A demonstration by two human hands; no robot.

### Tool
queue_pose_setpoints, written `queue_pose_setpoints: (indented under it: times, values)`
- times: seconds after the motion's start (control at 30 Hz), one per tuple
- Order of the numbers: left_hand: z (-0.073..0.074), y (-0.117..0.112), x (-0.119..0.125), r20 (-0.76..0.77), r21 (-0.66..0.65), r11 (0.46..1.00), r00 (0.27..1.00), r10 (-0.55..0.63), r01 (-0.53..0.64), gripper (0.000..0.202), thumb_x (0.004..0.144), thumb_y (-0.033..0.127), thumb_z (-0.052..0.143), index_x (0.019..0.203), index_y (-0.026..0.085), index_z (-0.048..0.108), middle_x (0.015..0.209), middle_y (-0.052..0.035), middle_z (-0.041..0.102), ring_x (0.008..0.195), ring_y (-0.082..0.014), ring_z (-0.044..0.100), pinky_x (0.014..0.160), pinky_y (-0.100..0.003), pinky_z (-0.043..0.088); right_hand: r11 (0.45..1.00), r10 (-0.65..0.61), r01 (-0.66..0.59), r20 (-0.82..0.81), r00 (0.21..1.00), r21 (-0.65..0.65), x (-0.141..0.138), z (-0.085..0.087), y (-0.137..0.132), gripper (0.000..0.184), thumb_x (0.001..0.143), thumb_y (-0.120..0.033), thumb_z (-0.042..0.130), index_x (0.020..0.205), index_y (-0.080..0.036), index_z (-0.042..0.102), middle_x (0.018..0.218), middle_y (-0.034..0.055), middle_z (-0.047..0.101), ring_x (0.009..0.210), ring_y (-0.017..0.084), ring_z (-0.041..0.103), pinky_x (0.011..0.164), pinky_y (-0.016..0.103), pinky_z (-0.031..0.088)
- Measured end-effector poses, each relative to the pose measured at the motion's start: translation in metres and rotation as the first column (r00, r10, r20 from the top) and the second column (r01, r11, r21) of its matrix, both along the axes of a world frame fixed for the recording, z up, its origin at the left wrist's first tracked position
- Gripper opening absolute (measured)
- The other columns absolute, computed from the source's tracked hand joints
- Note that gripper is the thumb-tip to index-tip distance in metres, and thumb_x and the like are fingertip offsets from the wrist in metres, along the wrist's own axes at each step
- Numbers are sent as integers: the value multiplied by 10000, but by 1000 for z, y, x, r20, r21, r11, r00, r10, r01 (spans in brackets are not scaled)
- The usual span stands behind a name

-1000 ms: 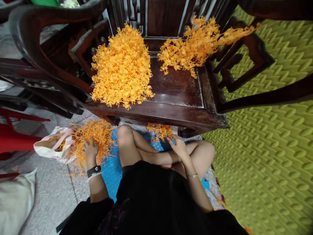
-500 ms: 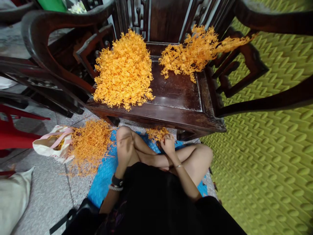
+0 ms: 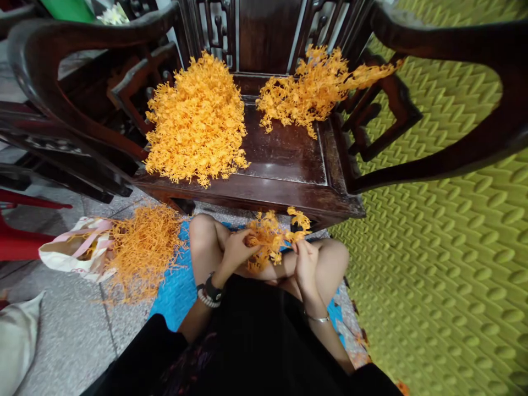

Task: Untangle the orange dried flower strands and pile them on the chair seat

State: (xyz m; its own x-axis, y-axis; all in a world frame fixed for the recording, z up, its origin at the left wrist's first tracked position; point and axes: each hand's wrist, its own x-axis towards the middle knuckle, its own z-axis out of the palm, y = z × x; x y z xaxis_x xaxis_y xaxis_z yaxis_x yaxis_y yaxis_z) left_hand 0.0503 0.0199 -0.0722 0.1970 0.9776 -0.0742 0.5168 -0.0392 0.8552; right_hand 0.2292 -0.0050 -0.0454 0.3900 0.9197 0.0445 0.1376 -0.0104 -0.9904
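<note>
A loose clump of small, frilly orange pieces (image 3: 266, 234), perhaps plastic, is held above my crossed legs. My left hand (image 3: 239, 248), with dark and beaded bands on its wrist, is closed on the clump's left side. On the other side, my right hand (image 3: 306, 265) pinches a strand with a few pieces at its end. In front, on the dark wooden chair seat (image 3: 284, 151), lie a big heap of similar frilly orange pieces (image 3: 198, 124) and a looser tangle of them (image 3: 307, 93) stretching over the right armrest.
Left of my knees, thin orange sticks (image 3: 144, 250) spread from a white cloth bag (image 3: 78, 250) with pink straps. A blue mat (image 3: 177, 294) lies under me. Part of a red plastic stool (image 3: 18, 236) shows at left. Textured yellow-green matting or padding (image 3: 429, 264) covers the right side.
My left hand has left my knee and come to the orange clump. My right hand has lifted the clump from low between my legs and moved right. The view has shifted slightly.
</note>
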Motion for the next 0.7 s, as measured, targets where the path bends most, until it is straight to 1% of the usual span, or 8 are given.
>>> queue_pose_setpoints:
  times: [0.07, 0.13, 0.27, 0.33, 0.47, 0.6, 0.67, 0.7]
  values:
    - [31, -18, -17, -25, 13, 1000, 1000, -7, 7, 222, 741, 370, 714, 809, 164, 668, 737, -18, 656, 692, -164, 582, 656, -266, 461, 1000, -15, 17, -95, 995, 19, 0, 27, -8, 478, 826, -469, 484, 475, -222, 273, 457, -60, 288, 436, 92, 303, 457, 242, 276]
    - [60, -35, -31, -14, 10, 994, 994, -112, 112, 302, 730, 445, 728, 677, 162, 639, 599, 9, 571, 575, -126, 500, 552, -243, 401, 998, 55, -44, -279, 959, 48, -1, 55, -15, 500, 839, -437, 476, 463, -216, 232, 441, -56, 291, 415, 94, 337, 464, 245, 320]
    - [107, -56, -48, 111, -42, 931, 927, -357, 363, 365, 802, 447, 679, 598, 160, 587, 521, 45, 431, 494, -81, 375, 464, -221, 290, 957, 284, -167, -644, 710, 238, -3, 106, -26, 588, 885, -350, 524, 446, -180, 171, 382, -67, 225, 336, 67, 272, 457, 242, 342]
    - [122, -61, -52, 112, -16, 935, 930, -350, 354, 280, 805, 409, 692, 678, 163, 646, 527, 49, 433, 478, -75, 367, 444, -215, 273, 938, 328, -154, -653, 683, 311, -2, 123, -31, 611, 901, -339, 527, 445, -172, 157, 371, -63, 180, 328, 69, 237, 440, 242, 313]
    - [138, -72, -54, 129, 145, 951, 948, -291, 273, 148, 797, 281, 711, 913, 189, 725, 569, 36, 504, 468, -75, 412, 433, -201, 323, 871, 435, -182, -546, 716, 455, 3, 148, -37, 651, 886, -348, 550, 437, -172, 113, 354, -59, 91, 297, 75, 123, 370, 266, 209]
    - [138, -71, -52, 188, 295, 945, 961, -204, 143, 275, 805, 167, 683, 1066, 250, 711, 713, 4, 620, 584, -98, 542, 533, -205, 447, 781, 513, -187, -442, 736, 595, 5, 161, -36, 691, 876, -329, 604, 400, -170, 130, 325, -71, 100, 267, 61, 77, 315, 270, 165]
    - [130, -63, -51, 252, 399, 916, 957, -148, 36, 263, 825, 194, 667, 1066, 289, 707, 894, -27, 677, 791, -143, 630, 687, -258, 518, 750, 590, -163, -536, 604, 641, 4, 160, -35, 679, 850, -237, 650, 392, -168, 154, 329, -85, 157, 271, 42, 83, 315, 238, 218]
    - [123, -59, -50, 298, 421, 907, 948, -114, -23, 236, 841, 263, 657, 1070, 297, 702, 1007, -44, 677, 918, -179, 639, 762, -303, 533, 740, 630, -130, -614, 476, 659, 3, 157, -34, 648, 844, -189, 652, 397, -168, 185, 341, -93, 203, 274, 32, 102, 321, 213, 252]
